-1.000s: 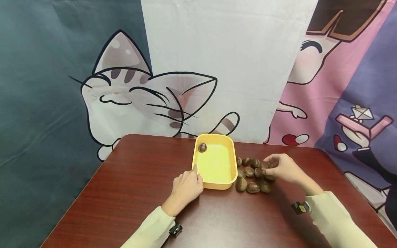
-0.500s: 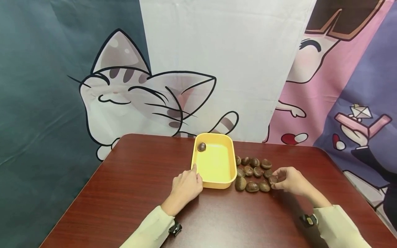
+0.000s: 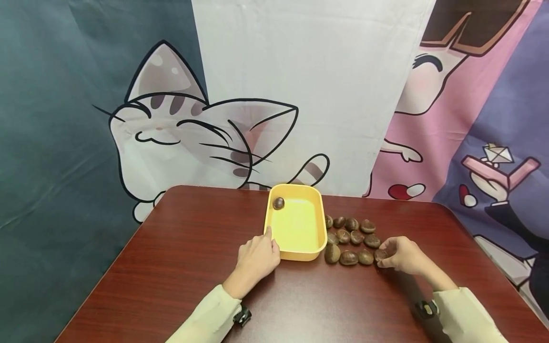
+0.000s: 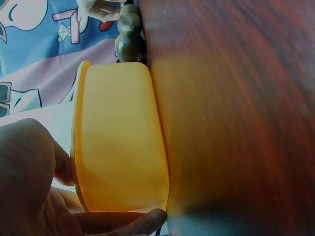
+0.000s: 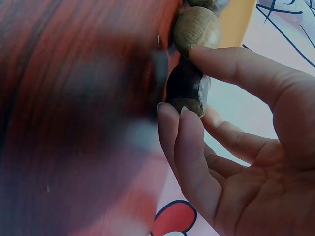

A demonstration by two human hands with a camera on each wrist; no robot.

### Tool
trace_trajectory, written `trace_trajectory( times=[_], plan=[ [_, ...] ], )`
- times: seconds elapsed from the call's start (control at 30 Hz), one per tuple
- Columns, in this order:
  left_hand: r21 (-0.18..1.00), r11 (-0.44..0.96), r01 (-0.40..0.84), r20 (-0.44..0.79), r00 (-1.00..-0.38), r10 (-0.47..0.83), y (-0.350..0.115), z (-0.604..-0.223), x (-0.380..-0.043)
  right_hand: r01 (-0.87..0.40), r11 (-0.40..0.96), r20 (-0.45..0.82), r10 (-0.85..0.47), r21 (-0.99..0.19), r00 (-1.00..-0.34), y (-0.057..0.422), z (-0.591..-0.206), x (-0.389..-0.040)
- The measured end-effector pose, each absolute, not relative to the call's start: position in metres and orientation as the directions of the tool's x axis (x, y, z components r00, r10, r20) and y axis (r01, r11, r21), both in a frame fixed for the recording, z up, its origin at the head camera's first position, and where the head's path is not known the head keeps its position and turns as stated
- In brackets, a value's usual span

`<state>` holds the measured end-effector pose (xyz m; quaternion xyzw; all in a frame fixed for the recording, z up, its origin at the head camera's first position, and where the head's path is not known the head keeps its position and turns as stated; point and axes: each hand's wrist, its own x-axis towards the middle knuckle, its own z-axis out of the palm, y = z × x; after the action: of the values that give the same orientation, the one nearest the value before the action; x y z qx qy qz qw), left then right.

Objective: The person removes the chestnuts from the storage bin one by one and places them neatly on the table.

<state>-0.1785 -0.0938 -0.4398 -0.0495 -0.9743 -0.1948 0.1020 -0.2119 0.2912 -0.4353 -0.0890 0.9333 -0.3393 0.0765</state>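
My left hand (image 3: 257,259) holds the near left side of a yellow plastic tray (image 3: 302,226), its index finger at the rim. In the left wrist view, fingers (image 4: 140,223) lie along the tray's outer wall. One dark chestnut (image 3: 278,203) lies in the tray's far left corner. Right of the tray, my right hand (image 3: 405,256) pinches a brown chestnut (image 5: 184,91) at the right end of the nearest row. Its thumb tip overlaps the neighbouring paler chestnut (image 5: 197,30) in the right wrist view.
Several more chestnuts (image 3: 357,237) lie in three rows against the tray's right side. All stand on a reddish-brown wooden table (image 3: 184,247). Behind its far edge hangs a cloth (image 3: 321,95) printed with a cartoon cat and figures.
My right hand has moved from the back of the chestnuts toward the near right, bringing a chestnut to the end of the front row. The left hand and tray have stayed put.
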Motion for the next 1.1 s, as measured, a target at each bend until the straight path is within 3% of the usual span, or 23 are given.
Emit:
trace_trajectory(
  times=[0.4, 0.67, 1.1],
  plan=[
    [0.365, 0.921, 0.136, 0.222, -0.973, 0.055, -0.095, -0.441, -0.178, -0.160, 0.797, -0.048, -0.230, -0.582, -0.972, 0.291, -0.441, -0.211],
    [0.358, 0.923, 0.142, 0.230, -0.971, 0.060, -0.094, -0.440, -0.179, -0.164, 0.840, -0.058, -0.226, -0.518, -0.972, 0.282, -0.413, -0.215],
    [0.352, 0.925, 0.145, 0.237, -0.970, 0.062, -0.095, -0.442, -0.178, -0.276, 0.783, 0.146, -0.235, -0.557, -0.961, 0.220, -0.366, -0.234]
  ],
)
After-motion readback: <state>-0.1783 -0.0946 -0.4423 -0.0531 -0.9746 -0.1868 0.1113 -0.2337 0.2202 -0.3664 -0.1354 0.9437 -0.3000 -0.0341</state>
